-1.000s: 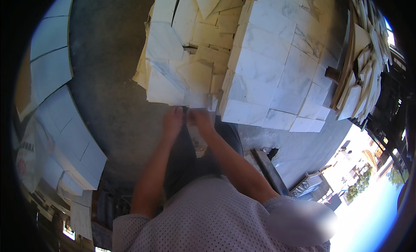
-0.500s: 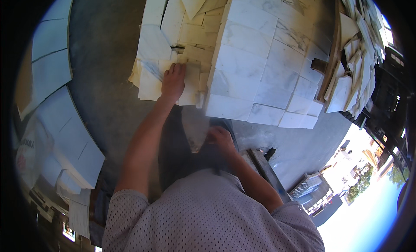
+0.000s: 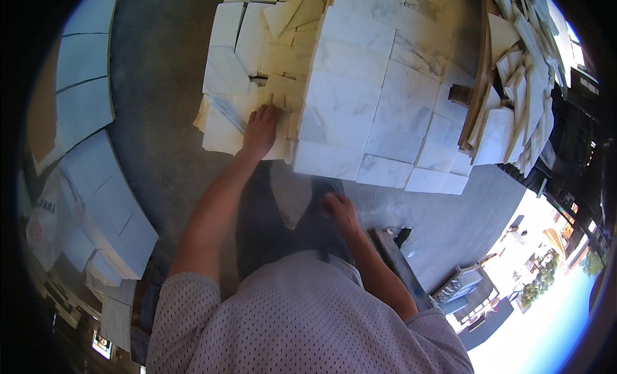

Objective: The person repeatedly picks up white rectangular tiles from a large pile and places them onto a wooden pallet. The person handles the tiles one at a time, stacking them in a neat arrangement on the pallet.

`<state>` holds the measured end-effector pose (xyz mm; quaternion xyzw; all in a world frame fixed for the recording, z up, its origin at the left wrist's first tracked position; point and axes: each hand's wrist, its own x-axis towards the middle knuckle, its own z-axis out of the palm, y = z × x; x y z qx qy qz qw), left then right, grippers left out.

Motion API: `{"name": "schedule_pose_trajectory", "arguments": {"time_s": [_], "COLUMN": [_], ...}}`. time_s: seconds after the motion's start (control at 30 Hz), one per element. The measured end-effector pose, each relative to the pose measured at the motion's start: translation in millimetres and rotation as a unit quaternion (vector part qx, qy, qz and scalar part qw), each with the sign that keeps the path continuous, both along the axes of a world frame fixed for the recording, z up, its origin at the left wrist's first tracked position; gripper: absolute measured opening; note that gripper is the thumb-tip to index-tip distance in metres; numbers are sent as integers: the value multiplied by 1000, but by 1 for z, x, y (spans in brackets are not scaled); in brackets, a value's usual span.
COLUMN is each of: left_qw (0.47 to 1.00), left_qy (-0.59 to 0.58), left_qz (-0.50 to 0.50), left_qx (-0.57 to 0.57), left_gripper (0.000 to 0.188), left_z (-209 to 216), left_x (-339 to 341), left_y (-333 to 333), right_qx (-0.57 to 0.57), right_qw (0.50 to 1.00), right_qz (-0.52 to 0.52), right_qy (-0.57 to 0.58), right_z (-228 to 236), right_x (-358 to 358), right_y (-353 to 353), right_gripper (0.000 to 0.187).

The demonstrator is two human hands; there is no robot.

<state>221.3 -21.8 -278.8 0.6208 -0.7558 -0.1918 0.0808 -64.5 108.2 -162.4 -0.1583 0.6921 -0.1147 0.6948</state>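
My left hand [image 3: 260, 131] lies on the near part of a stack of cream and white stone tile pieces [image 3: 225, 68]. Its fingers stretch forward over a flat piece, side by side; the thumb is hard to see. Close to my right trouser leg [image 3: 328, 191], below the stack's front edge, hangs my right hand [image 3: 340, 212]. Its fingers curl inward and are slightly blurred, and whatever lies inside them, if anything, is hidden. Just right of the loose pieces stands a higher, evenly laid block of white marble tiles [image 3: 347, 84] with grey veins.
Thin broken stone slabs [image 3: 520, 97] lean on edge at the far right, behind a wooden board [image 3: 477, 78]. On the left are stacks of white tiles [image 3: 83, 59] and a plastic bag [image 3: 51, 219]. A dark rail [image 3: 402, 264] lies beside my right forearm, above the grey floor [image 3: 443, 219].
The view has shifted a little, so the marble block sits further left. My right hand has moved slightly right and down along my leg. My left hand stays on the tile pieces.
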Motion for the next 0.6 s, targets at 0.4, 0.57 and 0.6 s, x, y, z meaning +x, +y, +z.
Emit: {"name": "schedule_pose_trajectory", "arguments": {"time_s": [0.4,0.57,0.6], "left_qw": [877,599,564], "left_qy": [30,352,400], "left_qz": [479,718,714], "left_qx": [-16,49,109], "left_gripper": [44,50,52], "left_z": [32,-6,-14], "left_x": [128,126,124], "left_y": [18,58,62], "right_qx": [-44,-60,-56], "right_qw": [997,993,992], "right_qz": [-61,-91,-96], "right_qy": [17,52,61], "right_z": [69,78,80], "right_x": [-44,-84,-92], "right_y": [-29,-26,-25], "right_gripper": [41,39,38]}}
